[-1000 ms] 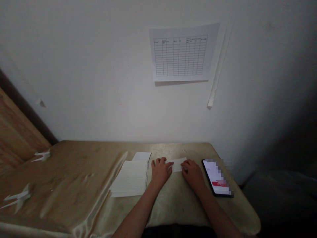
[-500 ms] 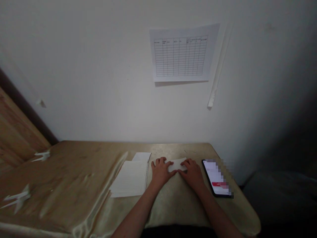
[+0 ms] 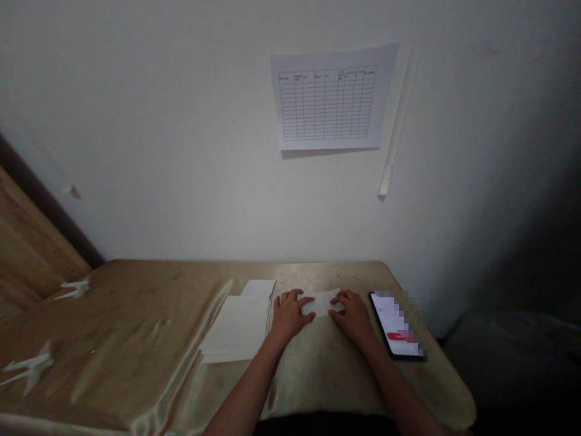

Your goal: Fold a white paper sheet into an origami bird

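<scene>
A small white piece of folded paper [image 3: 322, 303] lies low on the table between my two hands. My left hand [image 3: 290, 313] has its thumb and index finger on the paper's left end, a gap showing between them, with the other fingers bent. At the right end, my right hand [image 3: 353, 315] holds the paper with curled fingers and thumb. How the paper's edges sit under the fingertips is hard to make out. Just left of my left hand is a stack of lined paper sheets [image 3: 236, 327], with a smaller white sheet [image 3: 258, 287] at its far end.
A phone [image 3: 397, 327] with a lit screen lies right of my right hand. Two white folded-paper figures [image 3: 31, 366] [image 3: 75, 287] sit at the left on the gold tablecloth [image 3: 131, 315]. A printed table sheet [image 3: 327, 103] hangs on the wall behind.
My left hand has slid slightly left, its thumb and index finger spreading, so more of the paper shows. My right thumb is a little farther from the left one. The view has shifted slightly.
</scene>
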The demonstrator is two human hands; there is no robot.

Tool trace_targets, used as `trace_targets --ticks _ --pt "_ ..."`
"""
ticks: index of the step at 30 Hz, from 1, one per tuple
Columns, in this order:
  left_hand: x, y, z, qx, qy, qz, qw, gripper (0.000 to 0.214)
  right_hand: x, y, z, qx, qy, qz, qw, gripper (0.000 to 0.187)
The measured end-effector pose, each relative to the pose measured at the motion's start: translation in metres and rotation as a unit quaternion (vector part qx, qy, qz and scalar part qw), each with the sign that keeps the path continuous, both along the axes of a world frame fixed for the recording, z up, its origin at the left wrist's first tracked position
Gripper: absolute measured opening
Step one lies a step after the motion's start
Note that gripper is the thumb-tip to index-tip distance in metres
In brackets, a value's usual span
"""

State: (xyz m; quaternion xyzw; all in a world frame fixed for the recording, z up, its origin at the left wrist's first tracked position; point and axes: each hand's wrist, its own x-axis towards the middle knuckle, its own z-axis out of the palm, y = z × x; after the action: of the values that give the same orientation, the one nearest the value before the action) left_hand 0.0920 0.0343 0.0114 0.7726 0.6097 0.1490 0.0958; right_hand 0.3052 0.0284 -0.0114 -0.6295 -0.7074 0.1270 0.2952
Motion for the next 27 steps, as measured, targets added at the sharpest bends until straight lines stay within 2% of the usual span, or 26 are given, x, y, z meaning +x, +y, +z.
trace_targets --ticks 11,19,27 --pt "-0.019 0.008 -0.009 -0.014 -0.022 -0.048 0.998 0.042 0.008 0.003 -0.005 0.002 0.022 0.012 1.0 0.022" --pt "-0.025 0.007 -0.004 -0.054 0.021 -0.085 0.995 0.044 0.012 0.006 -0.008 -0.003 0.026 0.028 0.999 0.028" --pt "-0.029 0.009 -0.008 -0.054 0.03 -0.101 0.993 0.046 0.019 0.01 -0.011 -0.013 0.026 0.032 0.999 0.051"
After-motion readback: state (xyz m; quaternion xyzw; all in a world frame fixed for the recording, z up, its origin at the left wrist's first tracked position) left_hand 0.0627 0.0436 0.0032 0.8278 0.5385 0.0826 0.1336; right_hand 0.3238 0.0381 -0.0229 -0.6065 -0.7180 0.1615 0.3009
